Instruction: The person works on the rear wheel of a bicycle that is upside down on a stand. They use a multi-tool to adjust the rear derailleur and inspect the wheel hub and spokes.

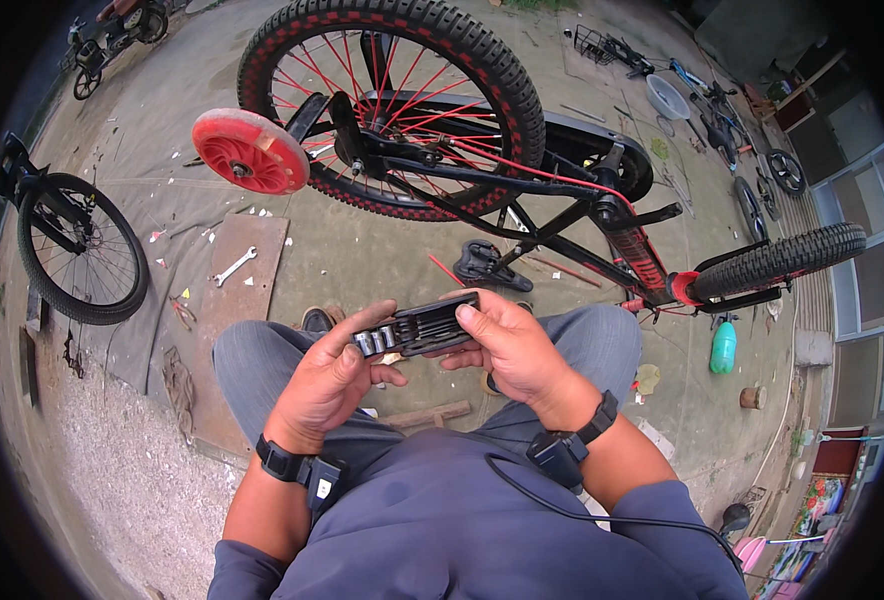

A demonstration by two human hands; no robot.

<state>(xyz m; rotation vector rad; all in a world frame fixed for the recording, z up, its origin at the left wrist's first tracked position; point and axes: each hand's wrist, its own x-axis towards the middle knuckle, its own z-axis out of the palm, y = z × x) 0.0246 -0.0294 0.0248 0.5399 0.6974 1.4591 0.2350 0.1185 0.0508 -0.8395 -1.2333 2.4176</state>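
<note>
Both my hands hold a black folding bicycle multi-tool [424, 326] in front of my knees, with silver sockets at its left end and dark folded keys along its body. The fingers of my left hand [324, 378] are closed on the socket end. My right hand [510, 345] grips the other end, its thumb pressed on top. Beyond the hands, a black and red bicycle [634, 250] lies or stands overturned, its large spoked wheel [525, 115] nearest the top. A red training wheel [252, 152] sticks out on its left. A black saddle [482, 262] is low behind the tool.
An open-end wrench [235, 266] lies on a brown board [252, 235] at left. Another bicycle wheel [127, 270] stands farther left. At right are a green bottle [723, 348] and a wood stub [753, 398]. A white basin [668, 97] and bicycle parts lie far right.
</note>
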